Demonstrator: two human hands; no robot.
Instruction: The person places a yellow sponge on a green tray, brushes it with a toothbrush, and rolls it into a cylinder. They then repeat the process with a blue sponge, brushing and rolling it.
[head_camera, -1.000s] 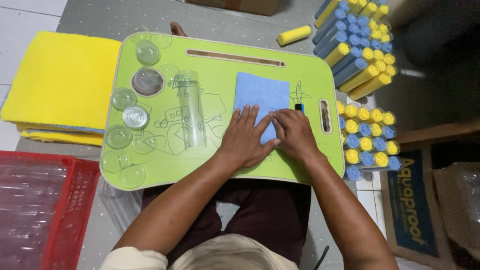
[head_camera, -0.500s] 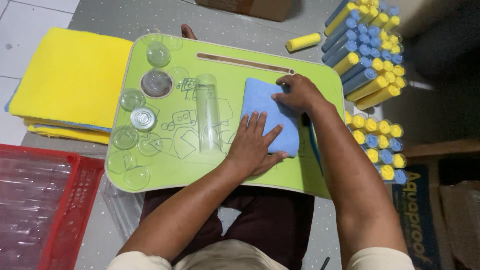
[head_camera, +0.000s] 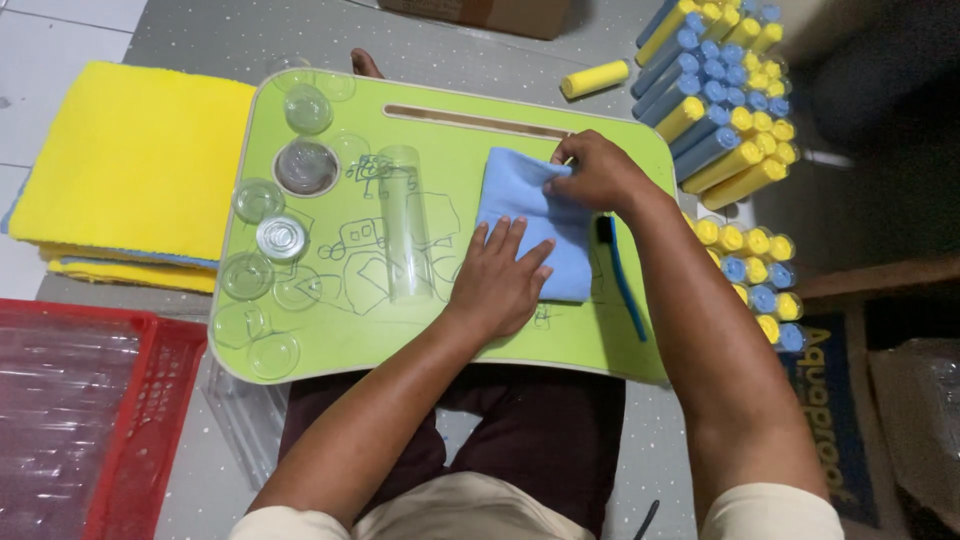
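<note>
The left hand (head_camera: 500, 275) lies flat, fingers spread, on the soft light-blue square cloth (head_camera: 530, 225), pinning its near half to the lime-green lap surface (head_camera: 420, 330) so it cannot slide. The right hand (head_camera: 595, 172) has its grip narrowed into a pinch on the cloth's far edge, which bunches there. Elsewhere the cloth looks smooth and folded. A clear plastic tube (head_camera: 405, 225) lies just left of the flat hand; a dark-and-blue brush (head_camera: 620, 275) sits right of it.
</note>
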